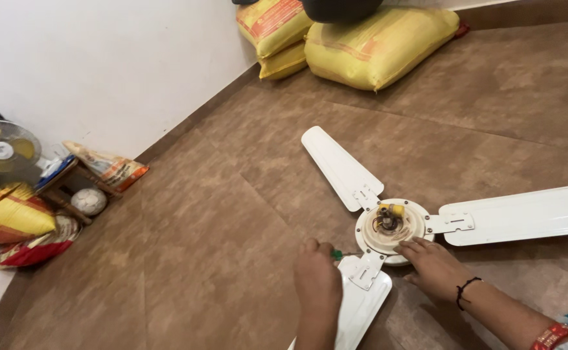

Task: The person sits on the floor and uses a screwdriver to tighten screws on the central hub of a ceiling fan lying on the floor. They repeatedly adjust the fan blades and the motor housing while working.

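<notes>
The ceiling fan (391, 223) lies flat on the brown floor (199, 259), blades spread. I see my left hand (316, 279) closed around a green-handled screwdriver (337, 255) at the near blade bracket; my right hand (434, 266) rests open, fingertips on the hub's rim.

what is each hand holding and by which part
Left hand grips a screwdriver by its green handle. Right hand holds nothing; it rests on the fan hub's rim.
</notes>
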